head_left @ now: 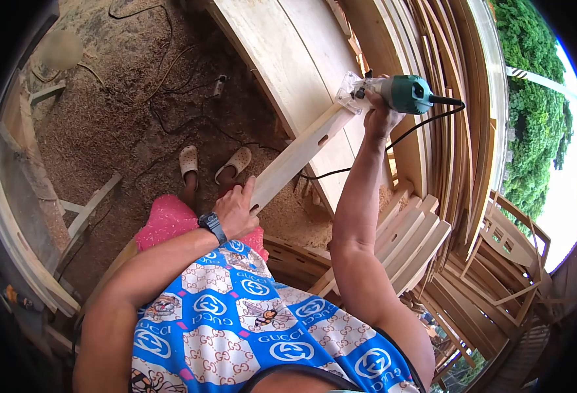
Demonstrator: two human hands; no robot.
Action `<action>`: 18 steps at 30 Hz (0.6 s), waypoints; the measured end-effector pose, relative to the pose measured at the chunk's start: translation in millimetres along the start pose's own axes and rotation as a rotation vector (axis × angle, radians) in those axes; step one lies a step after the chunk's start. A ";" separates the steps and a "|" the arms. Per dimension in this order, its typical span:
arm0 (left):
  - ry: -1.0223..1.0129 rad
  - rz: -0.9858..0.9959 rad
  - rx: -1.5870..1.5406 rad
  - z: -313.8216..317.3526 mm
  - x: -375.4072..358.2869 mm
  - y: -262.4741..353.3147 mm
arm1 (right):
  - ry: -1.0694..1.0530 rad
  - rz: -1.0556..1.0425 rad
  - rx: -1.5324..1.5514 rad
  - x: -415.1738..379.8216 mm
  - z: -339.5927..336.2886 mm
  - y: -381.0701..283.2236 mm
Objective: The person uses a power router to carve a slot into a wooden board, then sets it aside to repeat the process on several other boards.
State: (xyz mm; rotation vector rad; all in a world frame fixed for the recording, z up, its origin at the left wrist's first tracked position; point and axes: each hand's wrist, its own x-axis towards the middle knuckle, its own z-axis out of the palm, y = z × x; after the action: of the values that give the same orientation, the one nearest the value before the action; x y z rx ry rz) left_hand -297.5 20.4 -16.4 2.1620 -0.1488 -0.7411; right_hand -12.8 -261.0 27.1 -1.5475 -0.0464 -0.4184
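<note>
While the slotted wooden rail (298,154) slants from the person's lap up to the wide planks (288,59), its near end is pinned under the left hand (236,213), fingers spread flat on it, seemingly to keep it steady. At its far end sits the green trim router (393,93), clear base on the wood, with the right hand (381,118) wrapped tightly round the body. A black cord (399,137) trails off it. Sawdust covers the ground (105,118), and finished chair parts (413,236) lie stacked to the right.

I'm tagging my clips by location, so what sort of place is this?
Probably an open-air woodworking shop: sawdust floor, stacked wooden boards, and a green router in the right hand on a slotted wooden piece.
</note>
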 end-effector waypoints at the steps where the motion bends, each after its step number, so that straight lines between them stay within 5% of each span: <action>1: -0.006 -0.016 -0.013 0.0 0.1 0.2 | 0.000 0.002 0.005 -0.5 0.1 -0.1; 14: 0.020 -0.015 0.007 5.0 1.7 -0.8 | -0.017 0.048 -0.112 -40.5 7.3 -11.3; 18: 0.026 -0.016 0.011 -1.4 1.8 1.3 | -0.038 0.043 0.077 -90.5 24.2 -22.7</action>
State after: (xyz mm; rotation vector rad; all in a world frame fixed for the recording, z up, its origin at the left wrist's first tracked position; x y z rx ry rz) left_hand -295.1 19.9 -15.6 2.1853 -0.1220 -0.7224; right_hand -97.9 -215.7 23.5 -1.4781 -0.0585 -0.3493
